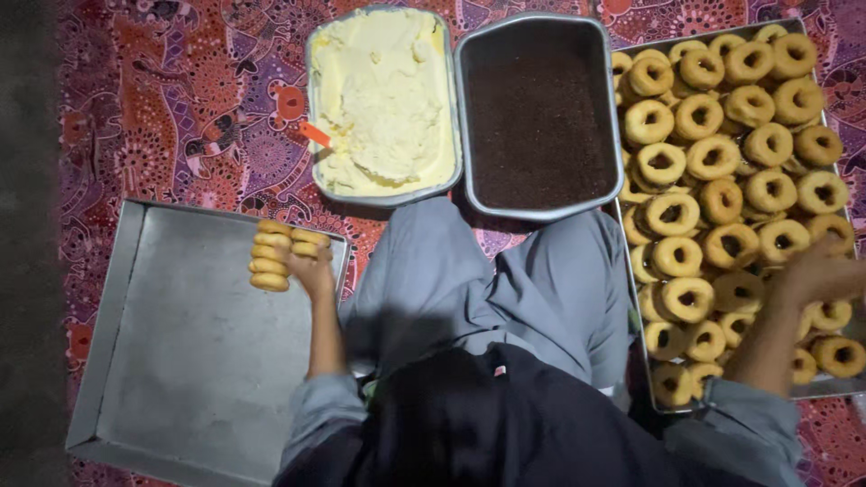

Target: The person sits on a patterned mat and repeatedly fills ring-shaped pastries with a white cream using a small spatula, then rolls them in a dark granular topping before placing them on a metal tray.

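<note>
The left hand point(311, 271) holds a stack of small golden ring donuts point(271, 257) over the flat grey metal tray point(180, 361). The right hand point(816, 275) rests on the big tray of golden donuts point(722, 180); I cannot tell its grip.

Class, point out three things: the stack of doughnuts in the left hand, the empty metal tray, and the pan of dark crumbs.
stack of doughnuts point(271, 261), head view, middle ring.
metal tray point(194, 361), head view, bare floor.
pan of dark crumbs point(539, 122), head view, crumb surface.
</note>
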